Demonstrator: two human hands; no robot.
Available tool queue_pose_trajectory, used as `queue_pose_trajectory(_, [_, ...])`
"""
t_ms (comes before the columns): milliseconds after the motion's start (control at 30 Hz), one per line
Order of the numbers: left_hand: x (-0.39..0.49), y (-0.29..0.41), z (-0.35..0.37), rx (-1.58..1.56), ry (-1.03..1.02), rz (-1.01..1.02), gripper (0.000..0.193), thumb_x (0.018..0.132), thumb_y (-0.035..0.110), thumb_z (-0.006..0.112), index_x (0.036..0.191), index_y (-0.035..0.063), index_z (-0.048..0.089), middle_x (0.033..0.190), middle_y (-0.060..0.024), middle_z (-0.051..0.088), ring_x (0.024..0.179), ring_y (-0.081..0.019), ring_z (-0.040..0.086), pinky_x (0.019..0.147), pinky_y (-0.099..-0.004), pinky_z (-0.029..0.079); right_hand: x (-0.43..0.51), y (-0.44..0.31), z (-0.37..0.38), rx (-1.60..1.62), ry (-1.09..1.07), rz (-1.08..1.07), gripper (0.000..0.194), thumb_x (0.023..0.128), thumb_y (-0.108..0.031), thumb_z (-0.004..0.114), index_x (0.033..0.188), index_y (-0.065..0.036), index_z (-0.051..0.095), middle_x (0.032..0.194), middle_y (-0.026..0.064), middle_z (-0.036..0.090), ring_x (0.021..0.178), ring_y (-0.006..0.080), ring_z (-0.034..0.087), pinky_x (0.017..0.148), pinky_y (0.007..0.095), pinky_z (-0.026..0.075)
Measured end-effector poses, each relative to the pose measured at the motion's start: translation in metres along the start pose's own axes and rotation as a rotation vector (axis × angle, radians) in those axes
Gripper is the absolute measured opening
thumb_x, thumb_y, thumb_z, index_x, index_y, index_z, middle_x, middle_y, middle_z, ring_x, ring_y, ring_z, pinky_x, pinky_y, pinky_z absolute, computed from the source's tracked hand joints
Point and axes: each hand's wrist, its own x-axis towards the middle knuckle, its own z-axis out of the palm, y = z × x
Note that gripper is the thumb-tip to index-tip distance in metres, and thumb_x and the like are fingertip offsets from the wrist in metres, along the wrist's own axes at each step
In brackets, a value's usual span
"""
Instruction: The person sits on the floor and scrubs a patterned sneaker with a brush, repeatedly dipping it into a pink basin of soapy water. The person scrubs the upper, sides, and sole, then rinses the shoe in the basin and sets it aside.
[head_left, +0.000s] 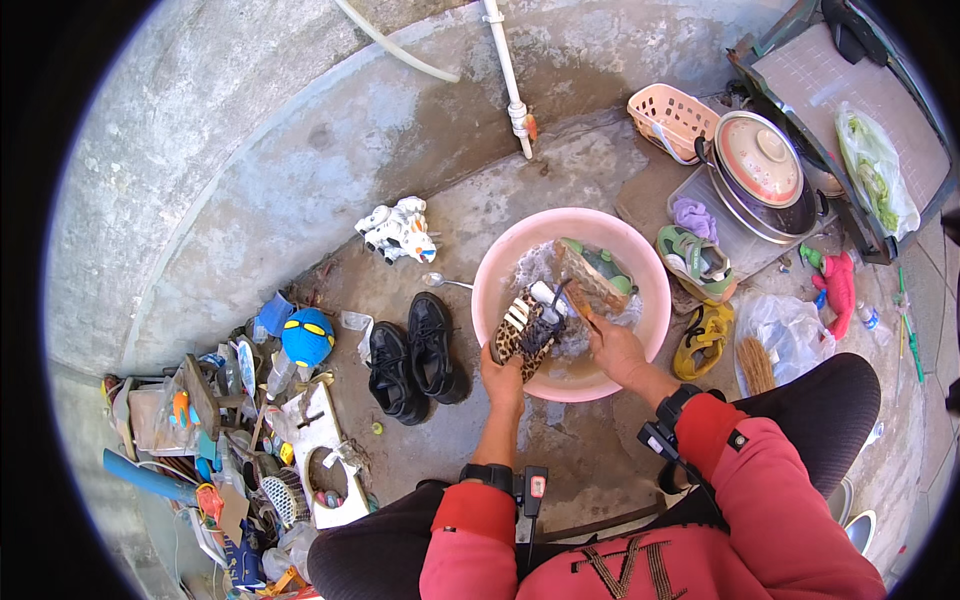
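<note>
My left hand (504, 375) grips a leopard-print shoe (517, 330) with white stripes and dark laces, over a pink basin (491, 262) of murky, foamy water. In my right hand (616, 351) is a wooden-handled brush (579, 301), its far end close to the shoe's laces and tongue; its bristles cannot be made out. Behind it, a block-like object (589, 274) with a pale, worn face leans inside the basin. A green shoe (613, 271) lies partly in the water beyond that.
Black shoes (431, 345) and a spoon (435, 280) lie left of the basin, a white toy (399, 229) behind them. At right are a green shoe (696, 262), a yellow shoe (703, 341) and a lidded pot (759, 159). A tap pipe (517, 109) runs down the wall. Clutter (247, 420) fills the left.
</note>
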Motion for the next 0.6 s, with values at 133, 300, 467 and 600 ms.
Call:
queue_pose_trajectory(133, [0.002, 0.006, -0.005, -0.031, -0.064, -0.053, 0.059, 0.074, -0.012, 0.054, 0.131, -0.0005, 0.042, 0.116, -0.012, 0.055, 0.101, -0.0205, 0.057, 0.087, -0.0301, 0.047, -0.032, -0.037, 0.023, 0.048, -0.107, -0.15, 0.037, 0.092, -0.028, 0.048, 0.126, -0.015, 0.055, 0.078, 0.0212, 0.064, 0.07, 0.039, 0.063, 0.064, 0.0485, 0.049])
queue_pose_trajectory(300, [-0.015, 0.013, -0.011, -0.09, -0.173, -0.112, 0.065, 0.076, -0.012, 0.052, 0.137, 0.0009, 0.034, 0.12, -0.0122, 0.054, 0.103, -0.0205, 0.057, 0.088, -0.0303, 0.047, -0.02, -0.028, 0.037, -0.086, -0.122, -0.155, 0.037, 0.093, -0.027, 0.047, 0.129, -0.019, 0.053, 0.078, 0.0206, 0.063, 0.071, 0.0379, 0.062, 0.064, 0.0475, 0.049])
queue_pose_trajectory(467, [-0.024, 0.006, -0.011, -0.251, -0.229, -0.148, 0.062, 0.084, -0.002, 0.054, 0.141, 0.0023, 0.029, 0.125, -0.0116, 0.052, 0.107, -0.0214, 0.055, 0.092, -0.0327, 0.046, -0.007, -0.032, 0.025, -0.009, -0.136, -0.067, 0.038, 0.092, -0.023, 0.049, 0.13, -0.016, 0.052, 0.077, 0.0219, 0.063, 0.07, 0.0377, 0.062, 0.063, 0.0473, 0.049])
queue_pose_trajectory(600, [-0.012, 0.003, -0.01, -0.537, -0.046, -0.176, 0.046, 0.097, 0.011, 0.049, 0.139, 0.0025, 0.033, 0.127, -0.0117, 0.05, 0.109, -0.0204, 0.054, 0.092, -0.0325, 0.046, -0.046, -0.072, 0.042, 0.227, -0.059, -0.212, 0.041, 0.092, -0.022, 0.049, 0.132, -0.015, 0.05, 0.079, 0.0233, 0.063, 0.072, 0.0409, 0.062, 0.067, 0.0481, 0.049])
